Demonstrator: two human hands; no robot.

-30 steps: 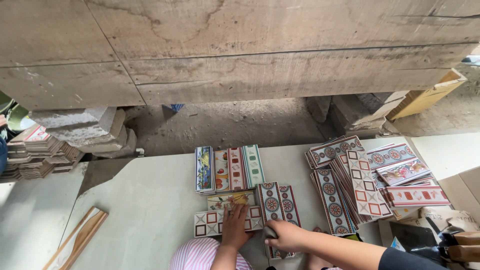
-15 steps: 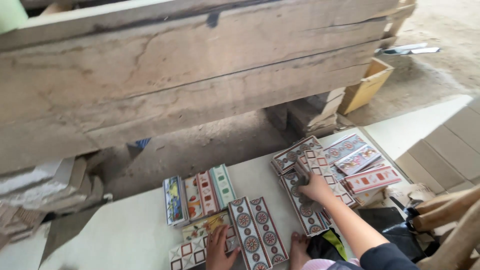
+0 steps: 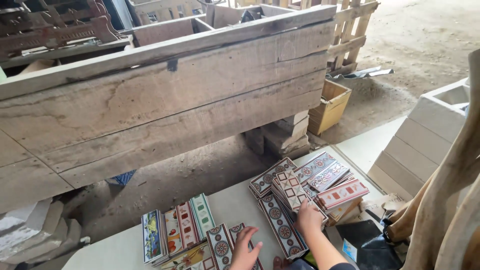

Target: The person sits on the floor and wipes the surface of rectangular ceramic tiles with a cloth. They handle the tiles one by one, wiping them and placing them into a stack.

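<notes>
Head view: right hand [image 3: 308, 218] flat on tile stack [image 3: 292, 192] at 5 o'clock, not gripping. Left hand [image 3: 244, 245] open on round-patterned tile [image 3: 220, 245] at 6 o'clock. Best to slide tiles flat, edges aligned.

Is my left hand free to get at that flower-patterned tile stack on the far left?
Probably yes. The left hand rests on a circle-patterned tile, and only low stacks of tiles lie between it and the flowered stack; nothing tall blocks the way.
</notes>
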